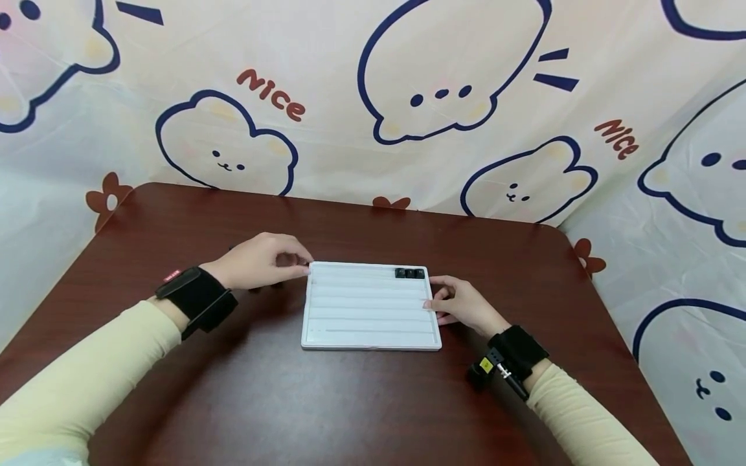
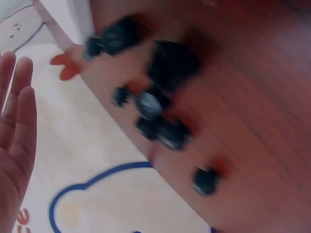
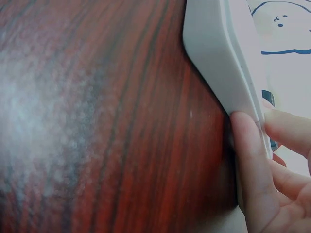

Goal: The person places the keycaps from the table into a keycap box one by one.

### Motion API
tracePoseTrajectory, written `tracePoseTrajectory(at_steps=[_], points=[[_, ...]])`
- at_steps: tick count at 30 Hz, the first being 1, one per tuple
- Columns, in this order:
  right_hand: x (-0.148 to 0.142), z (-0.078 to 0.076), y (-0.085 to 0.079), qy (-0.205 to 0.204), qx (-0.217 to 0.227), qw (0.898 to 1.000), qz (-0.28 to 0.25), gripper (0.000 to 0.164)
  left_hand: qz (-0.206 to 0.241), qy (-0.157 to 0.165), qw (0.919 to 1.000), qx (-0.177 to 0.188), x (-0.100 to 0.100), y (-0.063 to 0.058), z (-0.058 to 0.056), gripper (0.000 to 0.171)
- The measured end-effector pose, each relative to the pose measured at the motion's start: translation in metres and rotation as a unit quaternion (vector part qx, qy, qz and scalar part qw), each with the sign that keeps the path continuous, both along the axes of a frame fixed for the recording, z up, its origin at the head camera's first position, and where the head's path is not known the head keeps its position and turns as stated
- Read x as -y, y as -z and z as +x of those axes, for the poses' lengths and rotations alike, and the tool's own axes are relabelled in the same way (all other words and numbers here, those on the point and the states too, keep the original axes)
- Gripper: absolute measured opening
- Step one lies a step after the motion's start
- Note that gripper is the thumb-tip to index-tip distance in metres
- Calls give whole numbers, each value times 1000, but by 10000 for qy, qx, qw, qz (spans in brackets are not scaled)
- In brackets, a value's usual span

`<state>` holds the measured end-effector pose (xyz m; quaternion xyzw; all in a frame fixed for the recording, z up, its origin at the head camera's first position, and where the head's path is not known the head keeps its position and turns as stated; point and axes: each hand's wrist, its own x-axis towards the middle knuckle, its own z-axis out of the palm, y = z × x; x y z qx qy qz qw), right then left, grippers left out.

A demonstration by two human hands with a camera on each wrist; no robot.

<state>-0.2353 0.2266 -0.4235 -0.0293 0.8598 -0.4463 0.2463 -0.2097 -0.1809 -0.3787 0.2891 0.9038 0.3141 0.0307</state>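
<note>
A shallow white tray [image 1: 373, 304] with raised ridges across it lies in front of me. Three small black blocks [image 1: 410, 273] sit in a row at its far right corner. My right hand [image 1: 460, 301] grips the tray's right edge; in the right wrist view its fingers [image 3: 250, 141] rest against the white rim. At the far left corner of the tray is my left hand [image 1: 265, 260], its fingertips at the rim; the left wrist view shows straight fingers [image 2: 24, 116]. Loose black pieces [image 2: 172, 65] lie by it on the tabletop, blurred there and mostly hidden in the head view.
The brown wooden table [image 1: 373, 408] ends at a pale patterned curtain [image 1: 332, 129] behind, which also hangs at both sides. Black straps with devices [image 1: 198, 301] are worn on both wrists.
</note>
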Motion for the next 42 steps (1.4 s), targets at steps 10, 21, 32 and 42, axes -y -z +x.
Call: tracePoseTrajectory(at_steps=[10,21,32,42], points=[[2,3,2,17,28,10000,-43,63,-872,198,9959,163,29,17,9,21],[0,2,1,-6,-37,10000,-16,63,-1099,74,9938,176,35,22,5,22],[1,3,-1,49,-61,10000,50,62,-1187,89,9927,194,29,26,0,24],[-1,2,1,47,-72,10000,-6,62,-1387,-29,9903,109,24,29,-2,23]])
